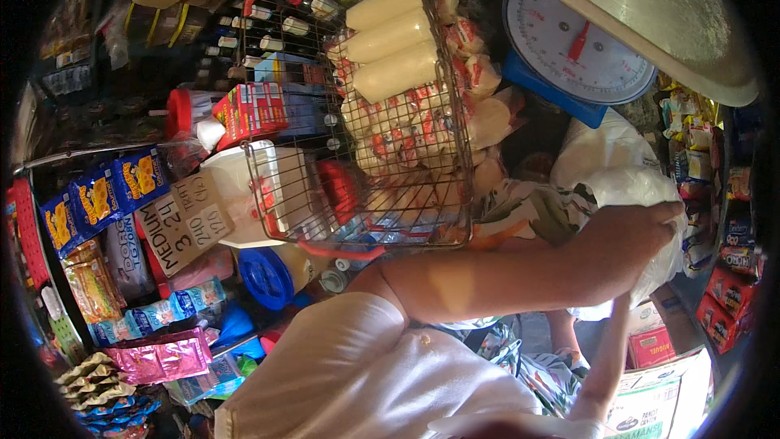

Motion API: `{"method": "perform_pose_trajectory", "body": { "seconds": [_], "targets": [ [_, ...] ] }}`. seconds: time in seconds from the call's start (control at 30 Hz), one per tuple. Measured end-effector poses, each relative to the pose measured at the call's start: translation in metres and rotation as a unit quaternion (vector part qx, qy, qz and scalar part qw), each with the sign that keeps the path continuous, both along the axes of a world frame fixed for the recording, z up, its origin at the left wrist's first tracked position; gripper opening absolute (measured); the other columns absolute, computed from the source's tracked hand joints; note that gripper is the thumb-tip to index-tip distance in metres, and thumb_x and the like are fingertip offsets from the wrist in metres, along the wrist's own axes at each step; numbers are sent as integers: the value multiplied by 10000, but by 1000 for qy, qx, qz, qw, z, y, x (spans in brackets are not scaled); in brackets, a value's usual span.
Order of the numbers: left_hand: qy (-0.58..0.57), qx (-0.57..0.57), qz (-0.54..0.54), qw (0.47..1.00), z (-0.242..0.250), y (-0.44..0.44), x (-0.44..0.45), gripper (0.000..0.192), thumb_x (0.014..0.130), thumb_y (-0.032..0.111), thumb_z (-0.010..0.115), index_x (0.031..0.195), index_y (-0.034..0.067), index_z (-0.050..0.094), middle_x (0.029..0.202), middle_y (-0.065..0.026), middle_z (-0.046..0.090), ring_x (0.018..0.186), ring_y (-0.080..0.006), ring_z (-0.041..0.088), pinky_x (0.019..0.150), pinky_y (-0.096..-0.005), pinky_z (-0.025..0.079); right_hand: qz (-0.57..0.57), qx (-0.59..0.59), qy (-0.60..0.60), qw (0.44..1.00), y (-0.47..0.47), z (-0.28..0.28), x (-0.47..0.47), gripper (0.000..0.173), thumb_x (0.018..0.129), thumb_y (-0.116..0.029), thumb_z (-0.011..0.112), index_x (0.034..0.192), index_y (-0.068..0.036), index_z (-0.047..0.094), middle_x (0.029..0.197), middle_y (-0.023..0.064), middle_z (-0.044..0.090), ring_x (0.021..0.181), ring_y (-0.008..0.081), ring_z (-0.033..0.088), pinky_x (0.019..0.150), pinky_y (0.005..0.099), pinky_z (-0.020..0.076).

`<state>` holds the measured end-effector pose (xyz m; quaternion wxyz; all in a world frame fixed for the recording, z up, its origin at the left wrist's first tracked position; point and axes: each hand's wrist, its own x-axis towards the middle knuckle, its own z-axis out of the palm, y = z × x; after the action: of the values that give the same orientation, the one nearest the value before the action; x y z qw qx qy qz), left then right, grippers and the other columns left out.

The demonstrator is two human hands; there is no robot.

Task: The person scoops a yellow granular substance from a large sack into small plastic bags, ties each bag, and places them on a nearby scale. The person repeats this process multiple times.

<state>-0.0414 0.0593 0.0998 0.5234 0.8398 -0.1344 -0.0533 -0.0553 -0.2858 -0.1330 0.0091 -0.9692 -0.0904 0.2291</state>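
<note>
My left arm reaches across to the right, and my left hand (655, 225) is closed on a whitish plastic bag (634, 186). The bag bulges above the hand and hangs below it; its contents are not clear. My right forearm (609, 353) comes up from the lower edge to the same bag. The right hand itself is hidden behind the left hand and the plastic, so its grip does not show. Another pale plastic bag part (600, 143) lies just above, near the floral cloth (536, 210) over my legs.
A dial scale (579, 42) with a metal pan (658, 6) stands above the bag. A wire basket (365, 195) holds pale cylindrical packs (396, 70). Sachet strips (103, 198) hang at left beside a cardboard sign (186, 219). Cartons (655, 396) stand lower right; snack packs (725, 305) hang at right.
</note>
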Motion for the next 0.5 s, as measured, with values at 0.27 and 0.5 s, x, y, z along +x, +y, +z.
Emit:
{"method": "perform_pose_trajectory", "body": {
  "seconds": [0.27, 0.5],
  "targets": [
    [15, -24, -47, 998, -3, -31, 1, 175, 720, 14, 584, 888, -4, 628, 1307, -158, 514, 980, -280, 627, 809, -354, 531, -54, 32, 6, 998, 83, -27, -36, 321, 903, -291, 555, 970, 21, 596, 867, 173, 605, 770, 313, 579, 695, 404, 456],
    [-50, -17, -31, 998, -5, -32, -1, 216, 795, 80, 503, 970, 43, 624, 1313, -115, 520, 991, -255, 617, 830, -372, 507, -81, 52, -2, 995, 114, -30, -44, 328, 900, -311, 572, 937, 14, 600, 786, 136, 596, 677, 268, 569, 615, 374, 448]
  ]
}}
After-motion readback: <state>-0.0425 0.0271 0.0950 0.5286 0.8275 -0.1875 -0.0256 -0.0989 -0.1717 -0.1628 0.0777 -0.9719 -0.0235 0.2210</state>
